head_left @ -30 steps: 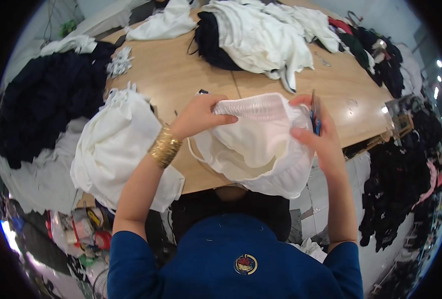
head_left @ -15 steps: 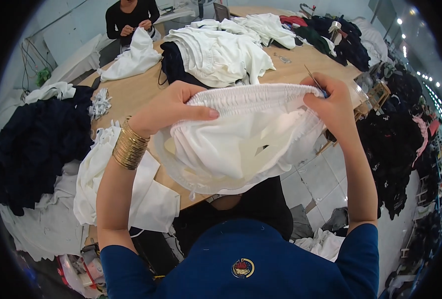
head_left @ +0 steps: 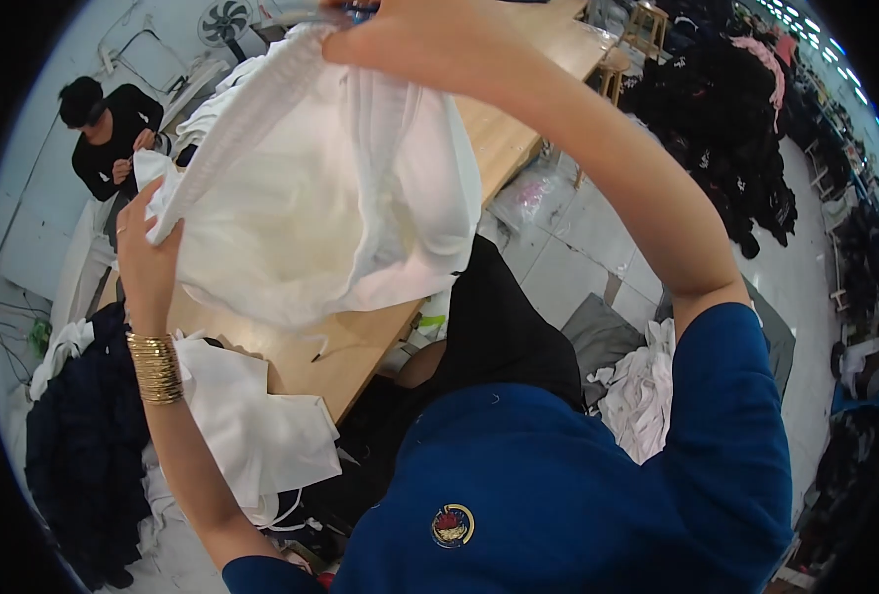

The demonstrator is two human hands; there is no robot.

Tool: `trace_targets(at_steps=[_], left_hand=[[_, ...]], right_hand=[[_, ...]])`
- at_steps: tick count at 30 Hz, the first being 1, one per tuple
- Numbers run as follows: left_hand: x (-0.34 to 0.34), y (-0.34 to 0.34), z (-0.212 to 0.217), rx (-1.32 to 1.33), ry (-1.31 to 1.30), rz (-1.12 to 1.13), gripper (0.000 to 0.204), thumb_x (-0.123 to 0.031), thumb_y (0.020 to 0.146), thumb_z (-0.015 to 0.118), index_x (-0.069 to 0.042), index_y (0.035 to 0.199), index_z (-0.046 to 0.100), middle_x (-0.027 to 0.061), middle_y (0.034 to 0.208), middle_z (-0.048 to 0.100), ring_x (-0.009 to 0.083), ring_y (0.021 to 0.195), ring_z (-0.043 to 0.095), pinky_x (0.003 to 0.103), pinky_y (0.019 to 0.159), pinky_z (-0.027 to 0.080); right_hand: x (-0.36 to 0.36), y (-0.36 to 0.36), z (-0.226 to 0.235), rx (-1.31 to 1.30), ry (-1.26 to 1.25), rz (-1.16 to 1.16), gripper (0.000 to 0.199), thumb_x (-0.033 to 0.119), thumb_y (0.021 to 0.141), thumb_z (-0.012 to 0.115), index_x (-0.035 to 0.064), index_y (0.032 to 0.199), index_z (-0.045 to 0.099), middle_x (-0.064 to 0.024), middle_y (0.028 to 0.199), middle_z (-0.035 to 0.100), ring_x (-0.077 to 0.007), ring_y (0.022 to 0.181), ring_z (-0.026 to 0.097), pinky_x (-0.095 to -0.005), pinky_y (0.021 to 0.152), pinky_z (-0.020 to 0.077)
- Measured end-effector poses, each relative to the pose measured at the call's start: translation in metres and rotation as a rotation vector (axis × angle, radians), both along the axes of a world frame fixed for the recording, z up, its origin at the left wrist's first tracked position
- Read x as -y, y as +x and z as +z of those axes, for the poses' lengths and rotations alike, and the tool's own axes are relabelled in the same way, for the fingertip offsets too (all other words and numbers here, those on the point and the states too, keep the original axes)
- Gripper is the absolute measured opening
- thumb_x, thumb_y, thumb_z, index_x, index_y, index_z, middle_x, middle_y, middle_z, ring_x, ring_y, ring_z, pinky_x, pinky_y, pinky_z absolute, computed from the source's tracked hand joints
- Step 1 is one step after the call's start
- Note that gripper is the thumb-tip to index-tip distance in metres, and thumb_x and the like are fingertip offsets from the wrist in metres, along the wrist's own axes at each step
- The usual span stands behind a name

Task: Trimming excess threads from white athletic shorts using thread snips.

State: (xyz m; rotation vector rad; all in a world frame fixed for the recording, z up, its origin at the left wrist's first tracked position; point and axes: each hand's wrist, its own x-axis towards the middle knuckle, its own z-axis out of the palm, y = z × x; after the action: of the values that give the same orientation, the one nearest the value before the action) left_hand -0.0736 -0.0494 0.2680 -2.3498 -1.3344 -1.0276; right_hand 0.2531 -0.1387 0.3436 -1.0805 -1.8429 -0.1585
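Both hands raised higher, white garment (head_left: 320,188) seemingly lifted

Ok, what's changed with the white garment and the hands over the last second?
Both hands lifted the white garment off the wooden table and raised it high, stretched by its ribbed waistband. The right hand went up toward the top of the view; the left hand rose less, so the band now slants. Neither hand let go. The gold bangles remain on the left wrist, and the white pile still lies at the table's edge.
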Motion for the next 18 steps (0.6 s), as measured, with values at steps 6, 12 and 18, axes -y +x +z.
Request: trace_targets(at_steps=[6,12,18], left_hand=[[-0.019,-0.042,-0.002,0.097,-0.212,0.1,0.05,-0.006,0.077,0.063,-0.015,0.124,0.049,0.011,0.115,0.056,0.0205,0.097,0.059,0.031,0.083,0.047],[-0.007,-0.019,0.015,0.59,-0.761,-0.203,0.037,-0.013,0.083,0.056,-0.01,0.119,0.054,-0.0009,0.107,0.056,0.0106,0.098,0.055,0.023,0.082,0.044],[-0.022,-0.013,0.022,0.282,-0.716,-0.184,0.037,-0.01,0.08,0.06,-0.008,0.117,0.055,-0.0007,0.098,0.058,0.0092,0.091,0.055,0.022,0.078,0.044]], right_hand=[[-0.017,0.048,-0.004,-0.022,-0.053,-0.137,0.025,0.019,0.065,0.055,-0.0016,0.077,0.063,-0.0239,0.074,0.06,-0.0378,0.074,0.06,-0.0423,0.065,0.0458],[-0.023,0.058,-0.025,-0.019,0.019,-0.218,0.025,0.018,0.067,0.055,-0.001,0.079,0.064,-0.0237,0.078,0.061,-0.0369,0.077,0.061,-0.0419,0.067,0.0468],[-0.031,0.074,-0.037,-0.056,-0.013,-0.242,0.027,0.017,0.068,0.052,-0.0002,0.084,0.066,-0.023,0.082,0.063,-0.0375,0.079,0.061,-0.0432,0.07,0.0474]])
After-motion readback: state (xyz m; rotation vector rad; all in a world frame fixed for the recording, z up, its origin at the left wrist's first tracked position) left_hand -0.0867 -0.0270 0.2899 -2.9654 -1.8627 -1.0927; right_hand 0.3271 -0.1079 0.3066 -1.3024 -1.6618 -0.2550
